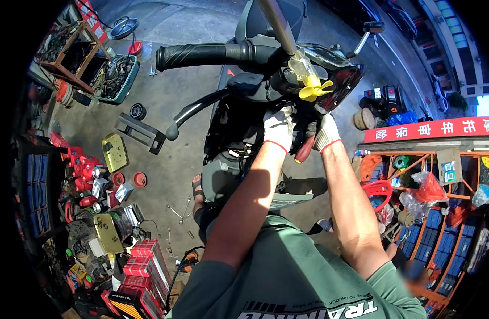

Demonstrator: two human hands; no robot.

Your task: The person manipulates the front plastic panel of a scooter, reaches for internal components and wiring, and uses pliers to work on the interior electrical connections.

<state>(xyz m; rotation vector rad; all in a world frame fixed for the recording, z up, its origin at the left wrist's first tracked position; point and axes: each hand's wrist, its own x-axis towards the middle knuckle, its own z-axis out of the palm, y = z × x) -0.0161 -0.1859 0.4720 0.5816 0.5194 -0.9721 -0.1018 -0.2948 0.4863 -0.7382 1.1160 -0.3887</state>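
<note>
In front of me stands a dark scooter with its front panel off, baring a black cavity with wiring (239,154). My left hand (279,127), in a white work glove, reaches into this cavity under the handlebar (202,55); its fingertips are hidden. My right hand (326,132), gloved too, is closed beside the headlight (343,87), its fingers partly hidden. A red-handled screwdriver (305,149) angles down between the hands, its upper end against my right hand; its tip is out of sight. A yellow-bladed small fan (314,89) hangs above them.
A brake lever (196,109) juts out at left. Wrenches (176,212) and a yellow tray (114,152) lie on the concrete floor. Red boxes (146,266) and bottles crowd the left; an orange shelf (409,242) with blue boxes lines the right. A grey panel (292,199) is near my body.
</note>
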